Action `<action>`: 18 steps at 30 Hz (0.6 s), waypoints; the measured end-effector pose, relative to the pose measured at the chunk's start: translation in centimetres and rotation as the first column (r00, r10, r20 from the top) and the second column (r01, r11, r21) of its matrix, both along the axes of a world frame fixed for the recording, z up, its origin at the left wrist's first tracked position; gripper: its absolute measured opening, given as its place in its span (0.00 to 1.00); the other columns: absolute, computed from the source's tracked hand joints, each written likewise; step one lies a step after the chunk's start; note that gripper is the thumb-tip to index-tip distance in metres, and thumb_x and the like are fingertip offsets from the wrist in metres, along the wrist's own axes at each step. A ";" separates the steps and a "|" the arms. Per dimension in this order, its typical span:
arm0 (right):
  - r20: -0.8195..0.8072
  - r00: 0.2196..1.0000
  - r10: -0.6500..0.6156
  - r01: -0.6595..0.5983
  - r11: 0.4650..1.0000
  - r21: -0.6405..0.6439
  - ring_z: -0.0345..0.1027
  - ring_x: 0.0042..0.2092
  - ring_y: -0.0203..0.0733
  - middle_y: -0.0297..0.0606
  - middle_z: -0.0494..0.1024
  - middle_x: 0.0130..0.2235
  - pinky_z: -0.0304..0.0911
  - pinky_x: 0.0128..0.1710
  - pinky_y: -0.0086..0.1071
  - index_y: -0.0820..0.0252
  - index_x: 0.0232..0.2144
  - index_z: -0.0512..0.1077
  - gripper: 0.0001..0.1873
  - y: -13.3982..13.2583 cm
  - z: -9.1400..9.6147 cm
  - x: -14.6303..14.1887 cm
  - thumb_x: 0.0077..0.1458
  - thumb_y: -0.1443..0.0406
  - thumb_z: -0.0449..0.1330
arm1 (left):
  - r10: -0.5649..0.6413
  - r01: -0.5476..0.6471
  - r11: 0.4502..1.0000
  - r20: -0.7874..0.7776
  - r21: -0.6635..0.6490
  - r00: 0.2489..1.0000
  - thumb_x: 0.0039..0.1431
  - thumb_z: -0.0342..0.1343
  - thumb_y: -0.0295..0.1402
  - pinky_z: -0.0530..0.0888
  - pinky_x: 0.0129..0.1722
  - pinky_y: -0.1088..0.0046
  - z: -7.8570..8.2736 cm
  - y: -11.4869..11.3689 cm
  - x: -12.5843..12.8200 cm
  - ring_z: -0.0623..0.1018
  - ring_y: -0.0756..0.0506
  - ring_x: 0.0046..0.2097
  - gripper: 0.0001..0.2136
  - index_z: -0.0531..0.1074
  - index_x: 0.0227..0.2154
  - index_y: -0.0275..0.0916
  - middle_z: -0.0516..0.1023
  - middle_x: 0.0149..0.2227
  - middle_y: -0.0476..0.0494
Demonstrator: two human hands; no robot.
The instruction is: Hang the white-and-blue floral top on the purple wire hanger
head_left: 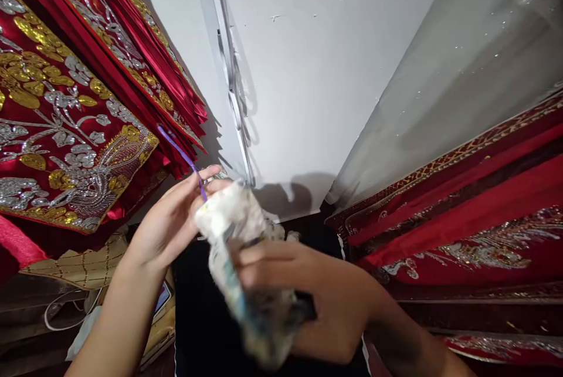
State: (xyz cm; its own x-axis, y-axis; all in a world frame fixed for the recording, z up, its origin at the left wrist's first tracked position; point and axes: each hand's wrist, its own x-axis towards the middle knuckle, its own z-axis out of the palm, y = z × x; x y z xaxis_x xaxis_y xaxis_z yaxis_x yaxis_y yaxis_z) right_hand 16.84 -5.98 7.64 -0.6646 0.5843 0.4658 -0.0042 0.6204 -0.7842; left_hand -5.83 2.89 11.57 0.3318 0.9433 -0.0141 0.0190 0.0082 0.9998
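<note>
A thin purple cord runs from the red garments at the left down across the fingers of my left hand. That hand is closed about the cord, its fingertips at the upper edge of a crumpled white cloth. The cloth has bluish and yellowish patches, and its lower part is smeared by motion. My right hand is shut on the middle of the cloth, fingers curled over it. A small black piece shows under the right fingers; its kind cannot be made out.
Red garments with gold and silver sequins hang at the left. More red embroidered garments hang at the right, partly under a clear plastic cover. A metal rail runs down the white wall. A white cable lies lower left.
</note>
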 end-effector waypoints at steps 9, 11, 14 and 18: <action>0.028 0.800 -0.599 0.600 0.800 -0.027 0.59 0.65 0.51 0.40 0.67 0.64 0.57 0.63 0.48 0.45 0.61 0.67 0.28 5.7 -3.0 3.2 0.58 0.57 0.63 | -0.322 0.278 0.946 -0.433 -0.164 0.842 0.64 0.53 0.45 0.70 0.23 0.74 -2.3 -5.6 -7.3 0.69 0.48 0.24 0.14 0.75 0.48 0.49 0.70 0.24 0.49; 0.092 0.795 -0.600 0.604 0.797 -0.020 0.57 0.66 0.53 0.40 0.66 0.64 0.58 0.62 0.48 0.46 0.58 0.70 0.25 7.0 -3.9 3.6 0.59 0.54 0.62 | -0.177 0.248 0.968 -0.580 0.044 0.795 0.62 0.56 0.46 0.73 0.27 0.71 -2.2 -5.4 -8.7 0.75 0.44 0.30 0.12 0.78 0.43 0.52 0.75 0.30 0.46; 0.183 0.902 -0.390 0.417 0.897 -0.144 0.73 0.47 0.47 0.39 0.79 0.44 0.68 0.47 0.39 0.55 0.39 0.78 0.17 7.9 -4.3 3.5 0.64 0.52 0.55 | 0.004 0.195 0.952 -0.647 0.237 0.763 0.62 0.54 0.46 0.72 0.26 0.70 -1.7 -3.9 -9.5 0.74 0.43 0.29 0.12 0.79 0.42 0.52 0.74 0.26 0.47; 0.148 0.923 -0.356 0.382 0.897 -0.224 0.64 0.29 0.37 0.33 0.71 0.26 0.62 0.30 0.31 0.59 0.28 0.74 0.21 8.1 -2.8 3.8 0.64 0.51 0.55 | 0.310 0.007 0.860 -0.534 0.510 0.786 0.63 0.56 0.42 0.74 0.33 0.69 -1.4 -1.4 -8.3 0.75 0.45 0.31 0.10 0.77 0.43 0.47 0.75 0.29 0.48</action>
State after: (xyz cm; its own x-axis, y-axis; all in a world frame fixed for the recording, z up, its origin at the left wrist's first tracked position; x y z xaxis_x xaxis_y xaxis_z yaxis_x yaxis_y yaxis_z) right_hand 20.60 2.10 4.81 -0.4150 0.8829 0.2197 0.2743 0.3517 -0.8950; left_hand -14.16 1.46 10.13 0.2592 0.9198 0.2945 0.6328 -0.3921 0.6677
